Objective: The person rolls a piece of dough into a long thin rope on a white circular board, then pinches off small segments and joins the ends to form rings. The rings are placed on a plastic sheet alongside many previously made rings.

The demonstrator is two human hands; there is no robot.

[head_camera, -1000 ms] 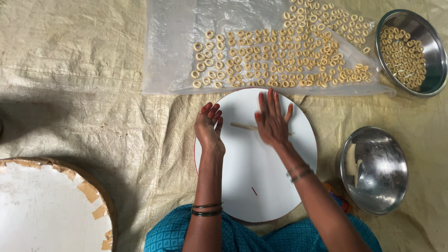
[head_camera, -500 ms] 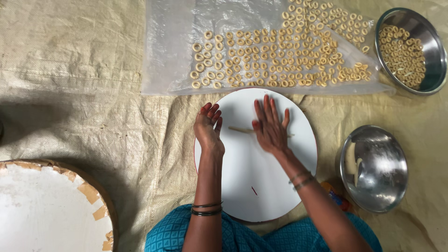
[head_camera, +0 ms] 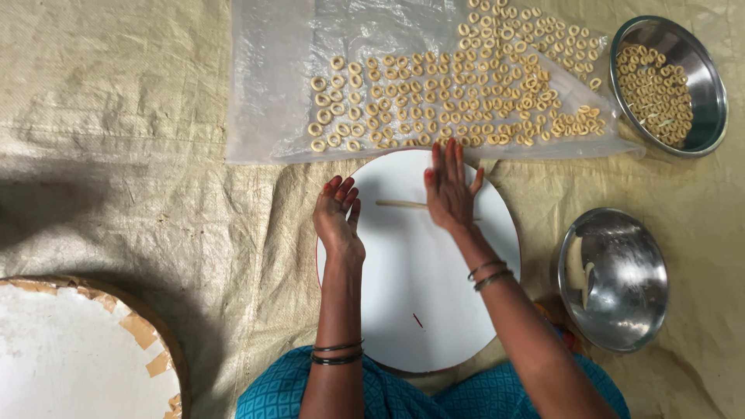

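Observation:
My right hand (head_camera: 448,190) lies flat, fingers spread, on a thin rope of pale dough (head_camera: 400,204) across the far part of a round white board (head_camera: 423,310). My left hand (head_camera: 336,217) hovers at the board's left edge, fingers together and slightly curled, holding nothing. Just beyond the board a clear plastic sheet (head_camera: 287,46) carries several small dough rings (head_camera: 434,101) laid in rows.
A steel bowl (head_camera: 702,62) with more rings stands at the far right. A second steel bowl (head_camera: 621,302) with a lump of dough sits right of the board. A round wooden-rimmed white surface (head_camera: 70,357) lies at the lower left. Tan sacking (head_camera: 116,155) covers the floor.
My right hand has slid forward over the dough rope toward the board's far edge. The left hand has stayed in place.

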